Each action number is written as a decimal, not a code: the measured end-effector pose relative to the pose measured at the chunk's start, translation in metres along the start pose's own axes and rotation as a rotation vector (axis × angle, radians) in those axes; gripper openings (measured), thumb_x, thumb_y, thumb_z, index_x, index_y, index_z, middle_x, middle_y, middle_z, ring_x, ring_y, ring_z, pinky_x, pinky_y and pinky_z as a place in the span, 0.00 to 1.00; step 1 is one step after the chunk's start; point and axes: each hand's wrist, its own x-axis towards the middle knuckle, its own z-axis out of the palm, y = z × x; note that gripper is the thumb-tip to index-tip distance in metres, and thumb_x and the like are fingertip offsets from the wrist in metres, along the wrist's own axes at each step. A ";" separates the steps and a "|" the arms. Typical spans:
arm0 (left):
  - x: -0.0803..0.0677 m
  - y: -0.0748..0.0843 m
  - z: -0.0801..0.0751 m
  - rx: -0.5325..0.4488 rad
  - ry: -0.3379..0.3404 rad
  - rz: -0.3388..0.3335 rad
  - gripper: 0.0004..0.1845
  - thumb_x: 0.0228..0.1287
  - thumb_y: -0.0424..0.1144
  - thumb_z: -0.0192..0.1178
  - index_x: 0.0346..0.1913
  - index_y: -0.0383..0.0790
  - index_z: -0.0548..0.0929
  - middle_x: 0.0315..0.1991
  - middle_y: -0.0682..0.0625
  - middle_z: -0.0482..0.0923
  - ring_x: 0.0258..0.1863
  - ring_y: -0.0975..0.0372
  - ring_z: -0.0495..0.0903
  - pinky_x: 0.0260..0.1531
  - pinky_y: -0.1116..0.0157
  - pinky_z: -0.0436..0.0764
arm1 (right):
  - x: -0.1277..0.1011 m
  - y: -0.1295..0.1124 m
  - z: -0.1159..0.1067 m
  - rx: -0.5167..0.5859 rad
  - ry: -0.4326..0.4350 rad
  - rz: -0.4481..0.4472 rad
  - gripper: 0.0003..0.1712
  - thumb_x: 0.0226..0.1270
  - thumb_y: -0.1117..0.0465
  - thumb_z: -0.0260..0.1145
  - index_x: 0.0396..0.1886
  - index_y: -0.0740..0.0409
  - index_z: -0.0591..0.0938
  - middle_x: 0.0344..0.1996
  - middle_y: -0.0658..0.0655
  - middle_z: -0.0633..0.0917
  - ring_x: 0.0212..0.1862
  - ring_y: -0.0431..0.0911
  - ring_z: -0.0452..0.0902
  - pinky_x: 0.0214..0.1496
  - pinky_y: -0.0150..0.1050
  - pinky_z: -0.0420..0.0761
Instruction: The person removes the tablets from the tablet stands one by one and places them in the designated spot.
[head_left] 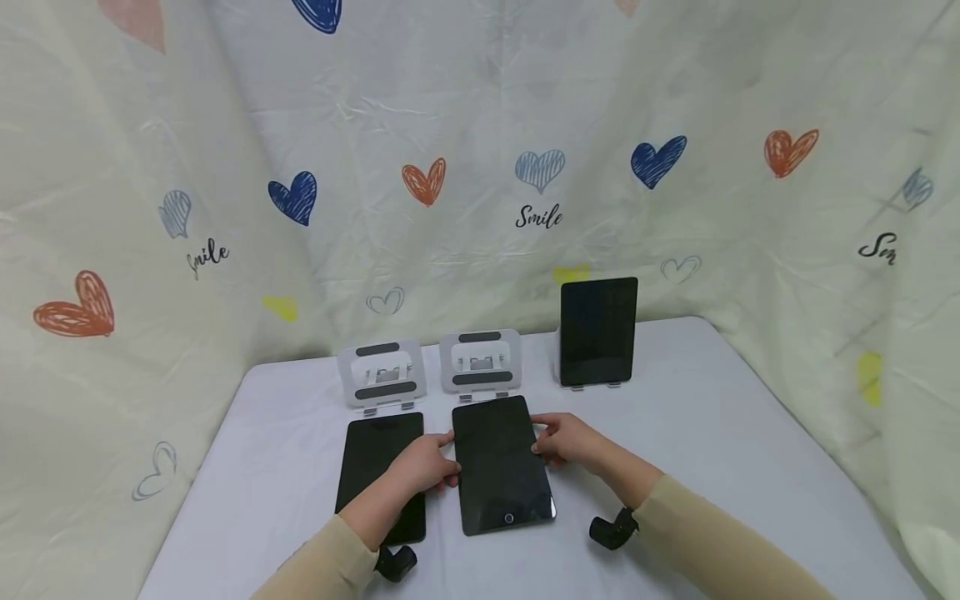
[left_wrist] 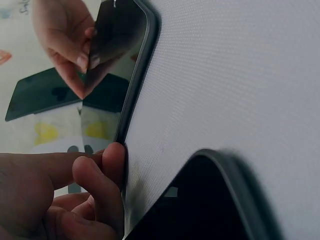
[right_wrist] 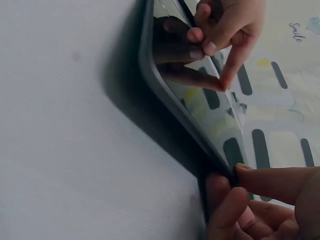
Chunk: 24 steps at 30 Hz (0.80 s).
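A black tablet [head_left: 501, 467] with a round home button at its near end is held by its two long sides. My left hand [head_left: 426, 462] pinches its left edge, and my right hand [head_left: 566, 437] grips the right edge between thumb and fingers. In the right wrist view the tablet [right_wrist: 180, 107] is tilted above the cloth, with a dark shadow under its edge. Just beyond its far end stands a white tablet stand [head_left: 480, 378] with grey pads. Beneath my left forearm, a second black tablet [head_left: 375, 454] lies on the table, partly hidden.
Another white stand [head_left: 386, 390] is at the back left, behind the lying tablet. At the back right, a third black tablet [head_left: 598, 333] leans upright on a stand mostly hidden behind it. A heart-patterned curtain [head_left: 465, 250] closes off the back of the white-covered table [head_left: 705, 417].
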 end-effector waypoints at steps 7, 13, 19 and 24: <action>-0.001 0.000 0.002 -0.016 0.005 0.005 0.35 0.63 0.35 0.66 0.73 0.36 0.67 0.19 0.50 0.83 0.14 0.62 0.75 0.22 0.64 0.75 | 0.002 -0.007 0.000 -0.122 0.007 0.001 0.34 0.60 0.69 0.70 0.68 0.65 0.73 0.24 0.56 0.81 0.24 0.46 0.78 0.28 0.38 0.79; -0.001 0.000 0.004 -0.025 0.005 0.003 0.35 0.64 0.35 0.65 0.73 0.36 0.66 0.20 0.49 0.83 0.14 0.62 0.76 0.22 0.64 0.76 | 0.007 -0.009 0.001 -0.212 0.000 0.011 0.34 0.60 0.68 0.71 0.67 0.64 0.75 0.23 0.57 0.80 0.21 0.45 0.78 0.26 0.37 0.78; -0.002 0.000 0.004 -0.018 0.022 -0.001 0.35 0.64 0.35 0.66 0.73 0.36 0.66 0.19 0.50 0.83 0.14 0.61 0.77 0.23 0.63 0.75 | 0.010 -0.012 0.002 -0.301 0.012 0.034 0.34 0.59 0.66 0.74 0.67 0.62 0.75 0.24 0.56 0.80 0.21 0.45 0.77 0.26 0.36 0.76; -0.004 0.002 0.003 -0.023 0.025 -0.006 0.35 0.64 0.34 0.65 0.73 0.37 0.66 0.20 0.50 0.82 0.14 0.60 0.78 0.24 0.62 0.75 | 0.007 -0.014 0.002 -0.318 0.027 0.029 0.34 0.59 0.65 0.74 0.66 0.61 0.76 0.24 0.56 0.80 0.21 0.45 0.77 0.25 0.36 0.76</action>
